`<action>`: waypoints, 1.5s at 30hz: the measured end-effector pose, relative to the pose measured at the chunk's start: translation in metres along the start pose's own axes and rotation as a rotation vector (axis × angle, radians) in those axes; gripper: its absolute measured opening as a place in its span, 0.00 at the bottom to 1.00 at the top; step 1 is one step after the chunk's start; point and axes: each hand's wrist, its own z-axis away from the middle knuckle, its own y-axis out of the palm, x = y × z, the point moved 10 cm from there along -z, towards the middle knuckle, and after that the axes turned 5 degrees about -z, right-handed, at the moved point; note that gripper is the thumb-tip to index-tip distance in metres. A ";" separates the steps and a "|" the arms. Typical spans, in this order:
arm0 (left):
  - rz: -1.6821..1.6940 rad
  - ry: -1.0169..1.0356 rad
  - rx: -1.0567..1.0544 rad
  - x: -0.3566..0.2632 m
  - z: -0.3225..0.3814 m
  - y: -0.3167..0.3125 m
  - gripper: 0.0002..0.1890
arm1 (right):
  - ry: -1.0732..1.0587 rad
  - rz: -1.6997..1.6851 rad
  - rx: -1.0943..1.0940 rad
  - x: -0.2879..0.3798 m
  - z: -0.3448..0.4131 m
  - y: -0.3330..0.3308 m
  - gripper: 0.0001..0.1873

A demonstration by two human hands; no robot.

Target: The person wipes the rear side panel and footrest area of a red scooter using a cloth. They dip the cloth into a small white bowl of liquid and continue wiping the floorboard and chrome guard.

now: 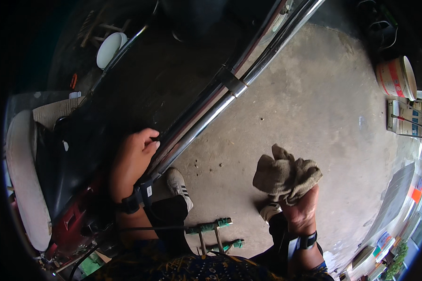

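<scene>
A crumpled grey-brown cloth rag point(287, 175) is bunched in my right hand point(302, 210), held up over the concrete floor. My left hand point(137, 151) is beside a chrome tube rail point(204, 124), above the dark footwell point(126, 95) of a vehicle. Its thumb and forefinger are bent with a small gap between them, and nothing shows in that gap; the other fingers are mostly hidden. A metal bracket point(232, 82) joins the chrome rail to the dark edge strip alongside it. Whether the left hand touches the vehicle cannot be told.
A pale vehicle seat point(26, 179) and red bodywork point(70, 223) lie at left. Below me is a small stool point(209, 228) with green-wrapped bars. A white basin point(109, 51) stands at upper left; an orange-and-white bucket point(390, 79) is at right, beside another container point(409, 121).
</scene>
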 end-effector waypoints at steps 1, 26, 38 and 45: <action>0.002 -0.017 0.012 0.000 -0.001 0.002 0.14 | 0.061 -0.100 0.055 -0.005 0.000 0.005 0.29; 0.855 -0.005 -0.110 -0.063 0.023 0.028 0.14 | -0.049 -0.199 -0.041 0.032 -0.001 -0.080 0.25; 0.680 -0.311 0.694 -0.162 0.198 0.069 0.12 | -0.313 -0.061 0.074 0.249 0.213 0.072 0.27; 0.569 -0.396 0.370 -0.177 0.248 -0.018 0.10 | -0.231 0.175 -0.082 0.355 0.335 -0.011 0.25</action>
